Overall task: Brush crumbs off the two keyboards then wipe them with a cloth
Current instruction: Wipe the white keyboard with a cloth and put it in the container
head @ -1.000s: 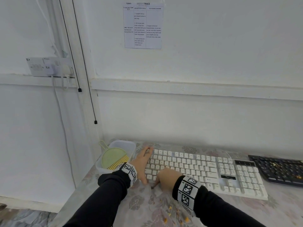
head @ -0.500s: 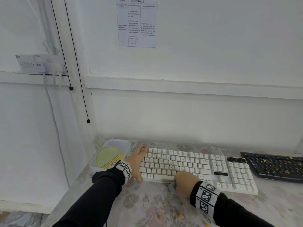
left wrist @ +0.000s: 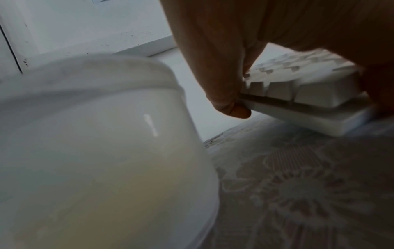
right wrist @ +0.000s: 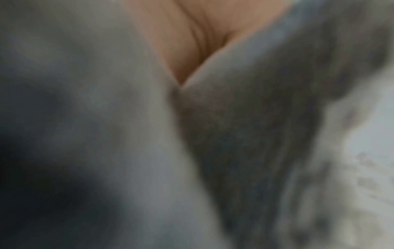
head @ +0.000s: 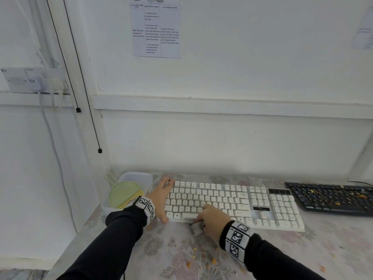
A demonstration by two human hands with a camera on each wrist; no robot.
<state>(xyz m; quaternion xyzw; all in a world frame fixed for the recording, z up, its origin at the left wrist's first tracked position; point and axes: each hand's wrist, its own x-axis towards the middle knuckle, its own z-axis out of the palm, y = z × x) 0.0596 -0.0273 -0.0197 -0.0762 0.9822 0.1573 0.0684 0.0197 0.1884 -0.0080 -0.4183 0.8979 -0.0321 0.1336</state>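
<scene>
A white keyboard (head: 232, 201) lies on the floral tablecloth. My left hand (head: 161, 199) grips its left end, thumb at the near corner and fingers (left wrist: 224, 84) over the far corner. My right hand (head: 212, 217) rests on the bottom key rows by the space bar and holds a bunched grey cloth (head: 196, 228), which hangs over the keyboard's front edge. The right wrist view is filled by the blurred cloth (right wrist: 106, 118) under my palm. A black keyboard (head: 331, 198) at the right has yellow crumbs among its keys.
A translucent plastic tub (head: 141, 176) stands just left of the white keyboard, with a green hand brush (head: 125, 194) in it. Yellow crumbs (head: 201, 255) lie scattered on the tablecloth in front of the keyboard. The wall is close behind both keyboards.
My right hand with the cloth has slid rightward along the white keyboard's front rows, away from its left end. My left hand has kept its hold on the left end.
</scene>
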